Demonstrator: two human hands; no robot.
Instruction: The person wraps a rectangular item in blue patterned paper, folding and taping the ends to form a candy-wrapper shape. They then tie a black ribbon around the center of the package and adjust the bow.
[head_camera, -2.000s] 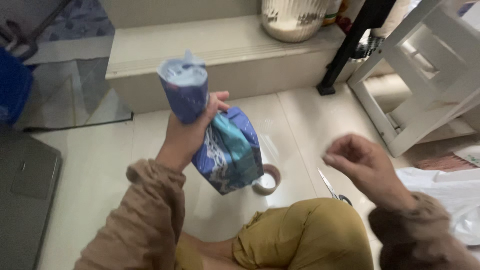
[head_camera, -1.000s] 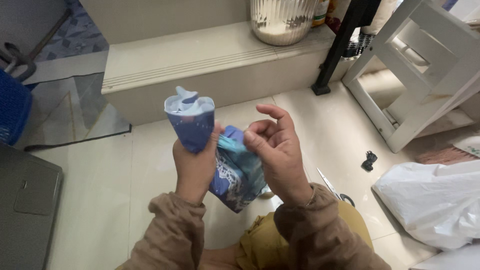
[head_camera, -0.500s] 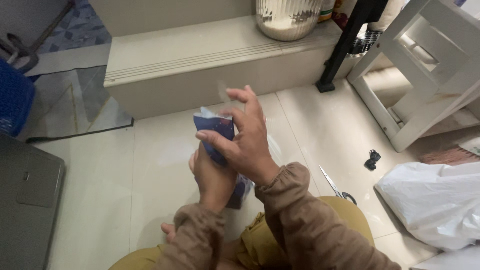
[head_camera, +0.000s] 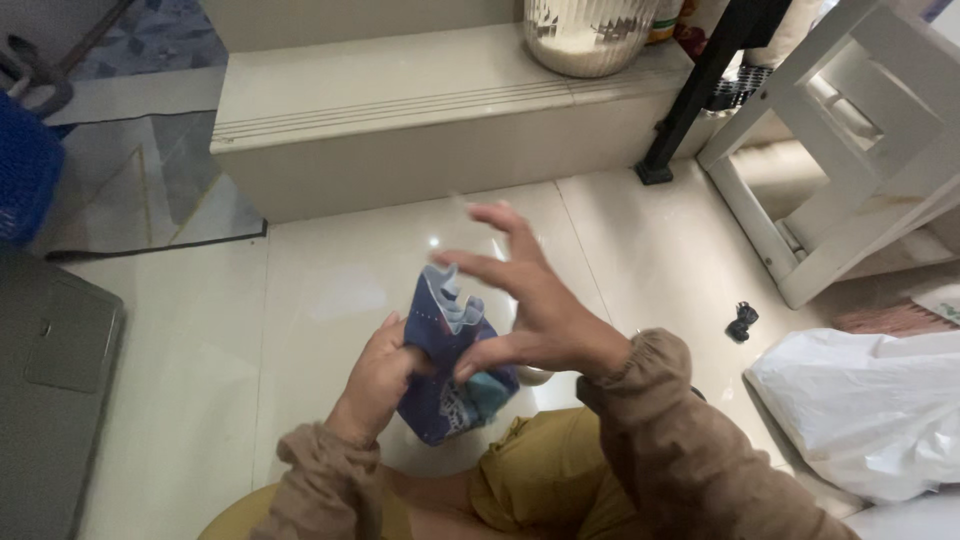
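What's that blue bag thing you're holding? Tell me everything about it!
The blue pouch looks like thin, glossy plastic, dark blue with lighter teal and white patterning. Its top is twisted into a crumpled neck with a pale inside showing, pointing upward. It is held above the shiny tiled floor, roughly upright. The left hand grips its neck from the left, and the right hand touches its right side with the thumb, fingers spread open above it.

Soft, dim daylight; small glare spot on the glossy floor (head_camera: 432, 241); right hand (head_camera: 530, 300) slightly motion-blurred, edges stretched.

blue pouch (head_camera: 447, 375) | crumpled, upright | top open | above floor
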